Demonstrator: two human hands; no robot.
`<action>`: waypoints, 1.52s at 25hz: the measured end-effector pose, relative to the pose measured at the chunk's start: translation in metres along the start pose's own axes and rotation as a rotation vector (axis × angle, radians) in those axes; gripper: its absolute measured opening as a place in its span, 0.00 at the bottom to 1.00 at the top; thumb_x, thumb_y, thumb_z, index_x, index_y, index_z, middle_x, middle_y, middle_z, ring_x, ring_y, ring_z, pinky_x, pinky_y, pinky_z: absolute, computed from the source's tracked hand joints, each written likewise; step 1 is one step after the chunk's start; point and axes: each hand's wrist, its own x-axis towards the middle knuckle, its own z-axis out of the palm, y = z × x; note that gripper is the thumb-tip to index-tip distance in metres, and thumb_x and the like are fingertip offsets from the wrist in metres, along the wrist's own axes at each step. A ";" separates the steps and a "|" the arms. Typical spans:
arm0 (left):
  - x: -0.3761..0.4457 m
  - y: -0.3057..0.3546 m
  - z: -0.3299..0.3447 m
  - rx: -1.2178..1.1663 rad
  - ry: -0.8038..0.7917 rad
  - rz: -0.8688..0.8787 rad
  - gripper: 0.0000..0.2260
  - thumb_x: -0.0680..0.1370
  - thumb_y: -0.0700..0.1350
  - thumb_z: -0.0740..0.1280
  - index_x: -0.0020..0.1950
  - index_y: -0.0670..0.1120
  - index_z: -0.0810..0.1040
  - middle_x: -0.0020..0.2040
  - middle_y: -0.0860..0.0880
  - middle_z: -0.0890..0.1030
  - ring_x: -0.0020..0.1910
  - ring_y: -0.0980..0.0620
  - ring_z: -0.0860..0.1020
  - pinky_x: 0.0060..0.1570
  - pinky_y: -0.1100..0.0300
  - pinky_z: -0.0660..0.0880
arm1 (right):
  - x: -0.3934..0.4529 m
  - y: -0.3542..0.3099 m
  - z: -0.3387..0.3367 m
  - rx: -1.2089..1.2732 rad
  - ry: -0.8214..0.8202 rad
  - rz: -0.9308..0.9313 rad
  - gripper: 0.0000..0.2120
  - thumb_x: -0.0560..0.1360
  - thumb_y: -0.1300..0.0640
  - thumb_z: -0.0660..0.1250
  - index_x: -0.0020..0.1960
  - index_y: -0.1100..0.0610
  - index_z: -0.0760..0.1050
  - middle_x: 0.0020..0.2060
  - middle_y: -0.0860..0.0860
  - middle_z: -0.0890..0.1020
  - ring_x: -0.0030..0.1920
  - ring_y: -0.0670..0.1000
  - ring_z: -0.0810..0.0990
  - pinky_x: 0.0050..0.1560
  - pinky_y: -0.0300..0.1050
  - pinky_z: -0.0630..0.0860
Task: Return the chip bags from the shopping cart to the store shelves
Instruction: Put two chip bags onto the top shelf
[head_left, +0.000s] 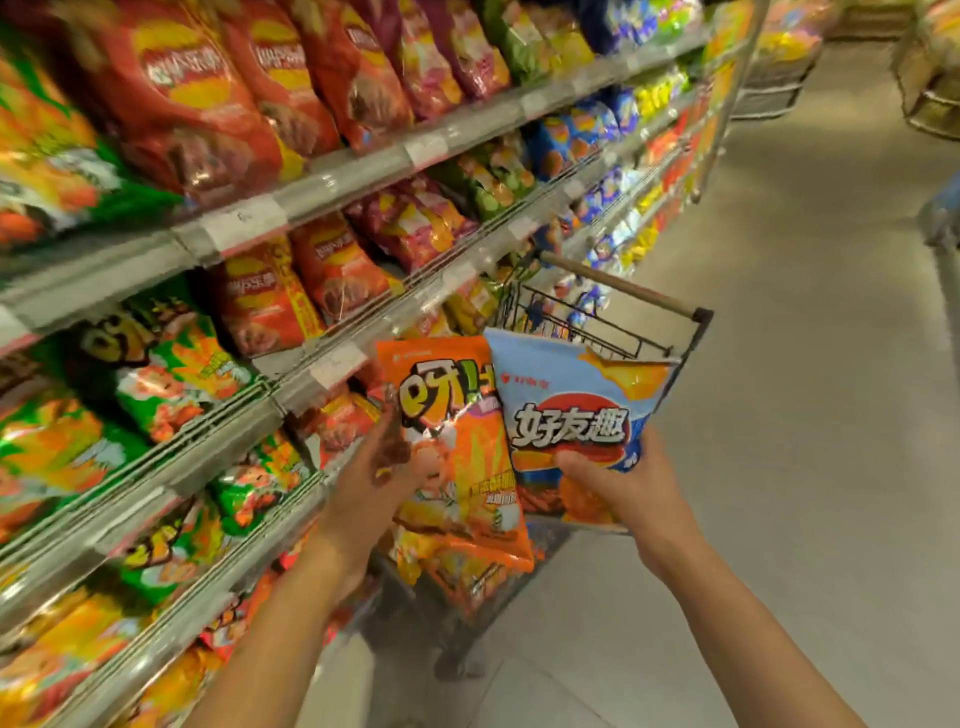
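My left hand (374, 478) grips an orange chip bag (457, 441) by its left edge and holds it upright. Beside it, my right hand (618, 483) holds a light blue chip bag (571, 415) from below, tilted a little to the right. Both bags hang above the black wire shopping cart (618, 312), whose wooden handle bar shows behind them. More orange bags (467, 577) lie in the cart under the held ones. The store shelves (291, 384) run along my left, packed with red, green and orange chip bags.
Shelf edges with price-tag rails jut out at several heights on the left. The tiled aisle floor (805, 415) stretches to the right and ahead. Wire baskets stand at the far top right, and a blue object (943, 213) sits at the right edge.
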 end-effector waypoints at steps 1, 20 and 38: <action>-0.010 0.006 0.001 -0.007 0.034 -0.022 0.25 0.66 0.65 0.77 0.61 0.72 0.76 0.53 0.62 0.84 0.57 0.58 0.81 0.53 0.62 0.75 | -0.005 -0.005 -0.001 -0.004 -0.028 -0.020 0.31 0.62 0.51 0.83 0.61 0.37 0.74 0.54 0.40 0.86 0.53 0.42 0.85 0.45 0.33 0.81; -0.242 0.089 -0.256 0.009 0.272 0.355 0.27 0.73 0.52 0.77 0.71 0.60 0.72 0.66 0.54 0.81 0.63 0.55 0.80 0.51 0.68 0.78 | -0.148 -0.171 0.228 -0.014 -0.431 -0.398 0.35 0.62 0.49 0.82 0.66 0.42 0.72 0.57 0.40 0.85 0.57 0.42 0.84 0.59 0.48 0.79; -0.506 0.209 -0.555 0.303 0.861 0.769 0.21 0.73 0.55 0.74 0.65 0.60 0.77 0.60 0.56 0.84 0.59 0.57 0.82 0.54 0.68 0.76 | -0.354 -0.361 0.557 0.226 -0.589 -0.839 0.35 0.57 0.37 0.79 0.60 0.36 0.69 0.54 0.33 0.83 0.51 0.36 0.84 0.49 0.40 0.78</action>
